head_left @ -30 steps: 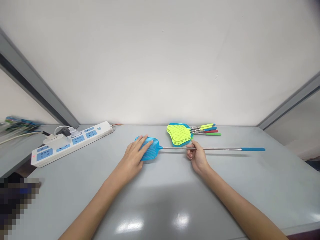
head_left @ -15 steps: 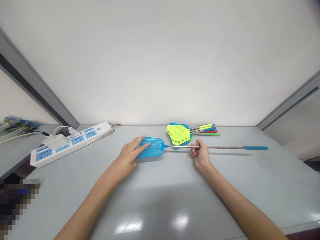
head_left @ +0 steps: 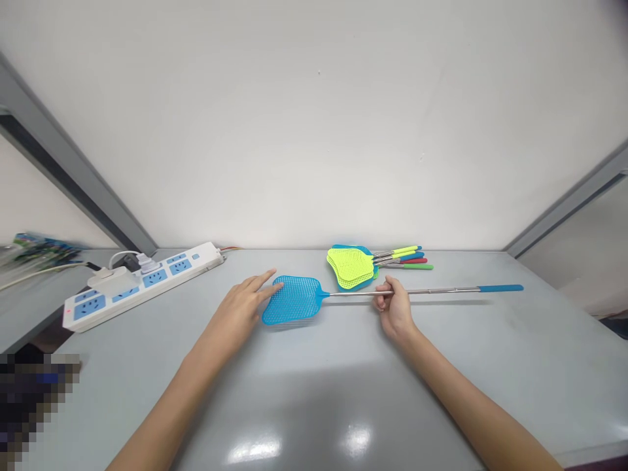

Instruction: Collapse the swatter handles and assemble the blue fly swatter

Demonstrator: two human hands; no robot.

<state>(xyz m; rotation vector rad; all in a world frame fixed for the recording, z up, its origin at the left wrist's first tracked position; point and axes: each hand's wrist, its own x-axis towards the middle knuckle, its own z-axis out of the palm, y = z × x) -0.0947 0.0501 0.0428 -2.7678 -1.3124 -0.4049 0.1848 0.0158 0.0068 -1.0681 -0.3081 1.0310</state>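
Observation:
A blue fly swatter (head_left: 296,299) with a long, extended metal shaft lies sideways in front of me, its blue grip pointing right. Around the middle of the shaft, my right hand (head_left: 394,307) is closed. My left hand (head_left: 244,302) is at the far end of the mesh head, fingers spread, with a fingertip at the head's left edge; whether it presses on it I cannot tell. Just behind the shaft sits a pile of fly swatters (head_left: 350,265), yellow-green heads over blue ones, their shafts short and their yellow, blue, red and green grips toward the right.
A white power strip (head_left: 161,281) with plugs in it lies at the left on the grey table (head_left: 314,405). The white wall (head_left: 314,131) rises behind the table. Blurred packaged items (head_left: 46,252) are at far left, beyond the grey partition frame (head_left: 83,154).
My left hand has slid left off the mesh head, which now shows almost whole and sits slightly lower. My right hand keeps its hold on the shaft.

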